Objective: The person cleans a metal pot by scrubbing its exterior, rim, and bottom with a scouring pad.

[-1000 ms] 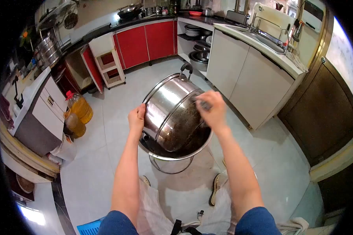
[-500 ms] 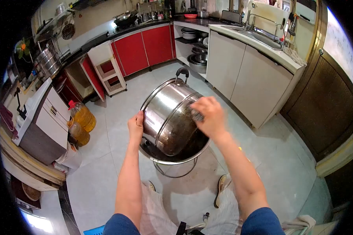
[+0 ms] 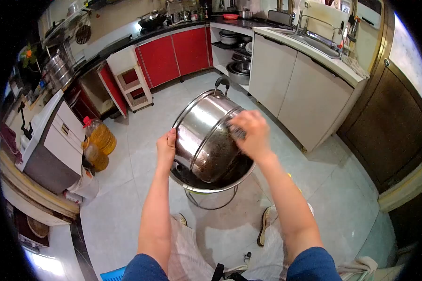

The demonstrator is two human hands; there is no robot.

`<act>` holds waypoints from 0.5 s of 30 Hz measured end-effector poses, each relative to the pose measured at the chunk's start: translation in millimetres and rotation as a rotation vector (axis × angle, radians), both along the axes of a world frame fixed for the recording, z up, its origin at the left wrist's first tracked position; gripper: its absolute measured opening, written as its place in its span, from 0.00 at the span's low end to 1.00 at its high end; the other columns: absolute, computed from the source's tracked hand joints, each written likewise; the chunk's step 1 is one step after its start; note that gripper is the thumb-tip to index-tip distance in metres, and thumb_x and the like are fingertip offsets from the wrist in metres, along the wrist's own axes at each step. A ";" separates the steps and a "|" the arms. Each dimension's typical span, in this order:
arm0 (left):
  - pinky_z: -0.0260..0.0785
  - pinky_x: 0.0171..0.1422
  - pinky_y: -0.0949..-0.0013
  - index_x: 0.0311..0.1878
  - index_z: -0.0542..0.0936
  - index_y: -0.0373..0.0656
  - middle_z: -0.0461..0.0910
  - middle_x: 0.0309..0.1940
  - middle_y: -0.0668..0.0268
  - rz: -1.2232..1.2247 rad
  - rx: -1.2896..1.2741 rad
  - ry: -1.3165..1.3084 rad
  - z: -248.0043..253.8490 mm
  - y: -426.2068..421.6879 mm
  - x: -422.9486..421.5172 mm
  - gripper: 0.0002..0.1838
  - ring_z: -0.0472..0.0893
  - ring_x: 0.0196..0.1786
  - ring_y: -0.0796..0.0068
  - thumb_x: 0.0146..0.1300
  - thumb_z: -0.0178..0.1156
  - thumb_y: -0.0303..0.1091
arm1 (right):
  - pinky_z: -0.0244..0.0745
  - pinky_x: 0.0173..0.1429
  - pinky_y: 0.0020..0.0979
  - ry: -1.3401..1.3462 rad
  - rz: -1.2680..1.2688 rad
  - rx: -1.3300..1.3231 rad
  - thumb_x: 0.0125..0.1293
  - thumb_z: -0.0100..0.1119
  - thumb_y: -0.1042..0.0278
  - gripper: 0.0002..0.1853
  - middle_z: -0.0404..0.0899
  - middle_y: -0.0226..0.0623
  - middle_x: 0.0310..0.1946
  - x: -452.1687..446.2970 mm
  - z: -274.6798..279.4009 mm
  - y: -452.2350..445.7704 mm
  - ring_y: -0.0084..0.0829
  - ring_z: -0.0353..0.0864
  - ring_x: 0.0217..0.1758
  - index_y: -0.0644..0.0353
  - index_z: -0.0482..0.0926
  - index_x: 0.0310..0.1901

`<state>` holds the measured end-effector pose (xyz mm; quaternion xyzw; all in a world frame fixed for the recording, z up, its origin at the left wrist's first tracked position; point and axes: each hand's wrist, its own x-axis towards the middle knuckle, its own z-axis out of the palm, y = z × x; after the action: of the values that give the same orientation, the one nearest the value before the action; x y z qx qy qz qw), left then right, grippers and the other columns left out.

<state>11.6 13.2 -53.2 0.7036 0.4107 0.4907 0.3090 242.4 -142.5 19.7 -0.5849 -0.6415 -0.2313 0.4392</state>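
A large stainless steel pot (image 3: 195,136) lies tilted in a wide metal basin (image 3: 206,190), its lower side stained brown. One black loop handle (image 3: 222,83) points up at its far end. My left hand (image 3: 166,149) is closed on the pot's rim at the left, thumb on the outer wall. Against the stained side, my right hand (image 3: 254,133) presses a grey steel-wool scrubber (image 3: 238,132); that hand is blurred by motion. The basin rests on a round wire stand (image 3: 212,208) between my feet. The pot's far inside is hidden.
Two oil jugs (image 3: 101,136) stand on the floor at the left, near a white bucket (image 3: 86,186). A white rolling shelf (image 3: 132,79) is by the red cabinets (image 3: 160,60). White cabinets with a sink (image 3: 316,45) are at the right, beside a brown door (image 3: 384,126).
My right hand and the scrubber have shifted slightly up along the pot's stained side. My left hand keeps its hold on the rim. The whole view has moved a little.
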 end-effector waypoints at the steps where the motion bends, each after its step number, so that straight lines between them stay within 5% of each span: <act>1: 0.63 0.34 0.67 0.29 0.75 0.32 0.70 0.18 0.66 0.001 0.022 0.015 -1.8 2.2 0.6 0.36 0.65 0.27 0.74 0.64 0.49 0.65 | 0.74 0.45 0.38 0.079 -0.040 -0.008 0.38 0.67 0.74 0.14 0.79 0.30 0.36 11.1 0.3 2.4 0.38 0.76 0.43 0.54 0.83 0.33; 7: 0.63 0.34 0.65 0.27 0.75 0.32 0.69 0.18 0.63 0.014 -0.015 -0.016 0.5 -2.6 3.1 0.37 0.66 0.27 0.73 0.64 0.49 0.65 | 0.72 0.45 0.38 -0.151 0.117 -0.132 0.43 0.66 0.72 0.12 0.79 0.26 0.34 -34.5 8.2 -17.3 0.34 0.77 0.44 0.51 0.83 0.33; 12: 0.63 0.33 0.66 0.27 0.75 0.32 0.69 0.18 0.65 0.019 0.052 0.031 -6.6 7.3 2.2 0.36 0.66 0.27 0.75 0.65 0.48 0.65 | 0.73 0.48 0.36 0.212 0.007 0.021 0.44 0.67 0.74 0.11 0.78 0.32 0.36 23.5 -6.6 6.5 0.39 0.77 0.44 0.56 0.82 0.34; 15: 0.63 0.33 0.67 0.27 0.75 0.32 0.69 0.19 0.67 -0.013 0.095 -0.050 -11.0 9.2 4.2 0.35 0.66 0.27 0.76 0.65 0.49 0.64 | 0.72 0.46 0.37 0.198 0.061 0.020 0.43 0.66 0.74 0.12 0.78 0.33 0.37 26.5 -20.0 1.5 0.39 0.76 0.44 0.55 0.82 0.33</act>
<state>15.8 22.4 -64.2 0.7076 0.3747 0.5250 0.2885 268.9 -141.0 -0.3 -0.5806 -0.6103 -0.1653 0.5130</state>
